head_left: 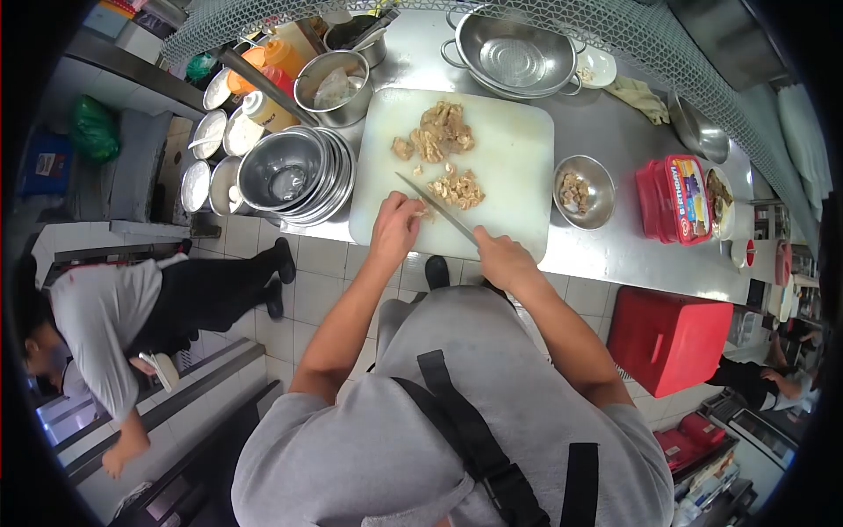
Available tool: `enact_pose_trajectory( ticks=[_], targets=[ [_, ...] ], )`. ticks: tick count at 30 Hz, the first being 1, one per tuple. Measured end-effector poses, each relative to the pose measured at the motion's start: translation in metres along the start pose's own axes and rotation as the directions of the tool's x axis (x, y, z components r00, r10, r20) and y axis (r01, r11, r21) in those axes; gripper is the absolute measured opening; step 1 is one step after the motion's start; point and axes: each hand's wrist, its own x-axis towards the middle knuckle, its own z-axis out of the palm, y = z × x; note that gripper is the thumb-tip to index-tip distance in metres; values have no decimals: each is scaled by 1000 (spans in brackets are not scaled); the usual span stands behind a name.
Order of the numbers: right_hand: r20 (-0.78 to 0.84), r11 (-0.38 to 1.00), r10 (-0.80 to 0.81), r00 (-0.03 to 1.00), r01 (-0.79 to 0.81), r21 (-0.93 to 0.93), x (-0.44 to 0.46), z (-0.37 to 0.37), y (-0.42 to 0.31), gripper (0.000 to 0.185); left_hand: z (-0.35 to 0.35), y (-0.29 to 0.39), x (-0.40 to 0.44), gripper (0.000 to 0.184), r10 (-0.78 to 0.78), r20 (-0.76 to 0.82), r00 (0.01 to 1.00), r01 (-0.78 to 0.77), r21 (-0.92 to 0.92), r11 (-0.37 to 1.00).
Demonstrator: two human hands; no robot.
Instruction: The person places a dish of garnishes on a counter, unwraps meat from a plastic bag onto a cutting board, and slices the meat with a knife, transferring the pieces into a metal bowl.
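My right hand (pixel 503 259) is closed round the handle of a knife (pixel 443 209), whose blade points up and left over the white cutting board (pixel 518 145). At the knife's left side, my left hand (pixel 397 227) has its fingers curled on a small piece of the light brown food (pixel 422 212). Chopped bits (pixel 458 188) lie just above the blade, and larger light brown pieces (pixel 443 130) form a pile higher on the board. To the right of the board, a small metal bowl (pixel 583 192) holds more chopped bits.
Stacked metal bowls (pixel 283 171) stand left of the board, near a pot (pixel 332 85) and squeeze bottles (pixel 266 111). A colander (pixel 515 51) sits behind, red tubs (pixel 672 200) at right. A red box (pixel 669 340) is below the counter. Other people are at far left and far right.
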Motion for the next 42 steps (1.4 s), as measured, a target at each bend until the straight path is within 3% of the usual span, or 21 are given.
enact_pose_trajectory(
  ticks=[5,7,11,13,15,17,19,25,28,31,34,37,42],
  targets=[
    [56,992,31,998,-23,-128,-30,-30,-13,27,-1,-11,-3,24,-43,12,999,44,-67,997],
    [90,985,32,995,-16,-169,-32,-27,-13,27,-3,-13,0,21,74,11,997,-74,-4,997],
    [-28,995,-48,998,46,-91,0,27,5,26,-6,-12,-3,21,4,47,999,-4,-16,1000],
    [-120,992,-117,986,111,-60,17,26,8,26,-7,-13,3,20,66,62,996,-66,-1,998],
    [-19,991,-77,997,75,-107,14,14,4,26,-5,-11,-5,19,31,28,999,-30,-18,999],
    [-21,994,-45,999,43,-96,3,-3,-1,26,1,-7,-3,18,8,-14,1000,-8,-47,999],
    [-1,996,-12,1000,12,-84,-17,-14,-9,26,4,-2,-8,16,-118,-41,992,113,-120,986],
    [12,997,16,1000,-15,-77,-28,8,-5,20,4,-4,-4,16,-35,-36,999,34,-36,999],
    [-32,995,-90,995,91,33,1,38,13,28,4,-7,-2,16,-44,-40,998,44,-8,999],
    [37,997,-41,998,39,74,-1,26,17,30,5,-9,1,15,-69,-1,998,69,-13,998],
    [-63,997,11,998,-7,74,-19,1,26,30,16,-2,10,13,32,13,999,-31,-28,999],
    [-61,991,92,994,-86,99,-45,-12,34,29,24,1,18,13,101,66,993,-97,-64,993],
    [-38,992,109,993,-107,62,-63,-9,29,27,11,-7,14,13,44,119,992,-43,-5,999]
  ],
)
